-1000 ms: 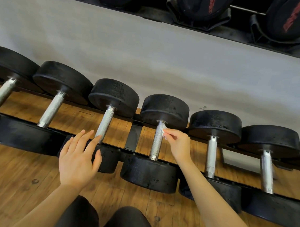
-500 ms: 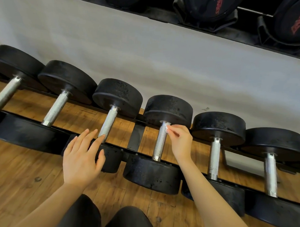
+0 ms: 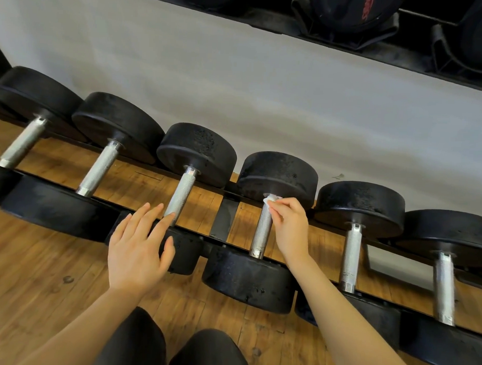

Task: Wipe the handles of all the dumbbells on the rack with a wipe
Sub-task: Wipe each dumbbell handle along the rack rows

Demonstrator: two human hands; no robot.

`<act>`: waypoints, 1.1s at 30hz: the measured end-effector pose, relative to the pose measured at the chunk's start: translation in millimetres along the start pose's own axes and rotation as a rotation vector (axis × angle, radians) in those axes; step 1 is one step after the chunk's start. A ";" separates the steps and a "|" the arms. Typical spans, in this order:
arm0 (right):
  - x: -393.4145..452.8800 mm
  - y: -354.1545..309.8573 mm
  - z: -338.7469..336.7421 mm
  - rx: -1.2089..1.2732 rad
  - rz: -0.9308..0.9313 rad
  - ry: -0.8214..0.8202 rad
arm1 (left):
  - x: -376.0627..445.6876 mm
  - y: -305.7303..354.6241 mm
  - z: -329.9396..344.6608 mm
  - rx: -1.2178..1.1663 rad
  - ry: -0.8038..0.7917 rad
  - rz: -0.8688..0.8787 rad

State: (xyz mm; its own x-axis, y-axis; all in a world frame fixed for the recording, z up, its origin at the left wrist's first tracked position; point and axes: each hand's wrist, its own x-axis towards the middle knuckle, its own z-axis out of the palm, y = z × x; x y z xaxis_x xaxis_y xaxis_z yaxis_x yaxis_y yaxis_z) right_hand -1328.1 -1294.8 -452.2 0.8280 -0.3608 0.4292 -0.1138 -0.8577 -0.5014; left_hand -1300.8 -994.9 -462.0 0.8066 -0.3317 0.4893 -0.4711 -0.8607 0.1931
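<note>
We see round black rubber dumbbell heads (image 3: 278,175) with silver cross-hatched metal handles (image 3: 262,229) on a black metal rack (image 3: 223,221), a small white wipe (image 3: 270,199), warm brown wooden plank flooring (image 3: 40,271) and a pale grey wall (image 3: 237,86).

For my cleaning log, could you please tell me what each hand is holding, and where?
The right hand pinches a small white wipe in its fingertips against the handle's top end. The left hand holds nothing.
</note>
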 end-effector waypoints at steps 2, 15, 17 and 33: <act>-5.7 1.1 1.1 0.005 -0.001 -0.004 | 0.2 0.6 -0.5 0.001 0.000 -0.001; -6.6 5.0 -3.1 -0.077 -0.127 -0.049 | 0.2 0.8 0.1 0.005 0.009 -0.004; -7.7 7.3 -10.3 -0.081 -0.194 -0.101 | -0.1 1.2 -0.3 0.005 0.004 -0.008; 4.2 5.9 -14.8 -0.196 -0.336 -0.130 | -0.2 3.8 -3.7 0.013 -0.020 -0.024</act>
State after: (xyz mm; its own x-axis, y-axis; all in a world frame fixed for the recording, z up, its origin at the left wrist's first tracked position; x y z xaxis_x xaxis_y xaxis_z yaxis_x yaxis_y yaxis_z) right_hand -1333.4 -1306.9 -442.2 0.8979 -0.0105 0.4400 0.0823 -0.9781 -0.1913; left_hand -1304.1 -996.6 -458.2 0.8247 -0.3179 0.4677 -0.4465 -0.8735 0.1937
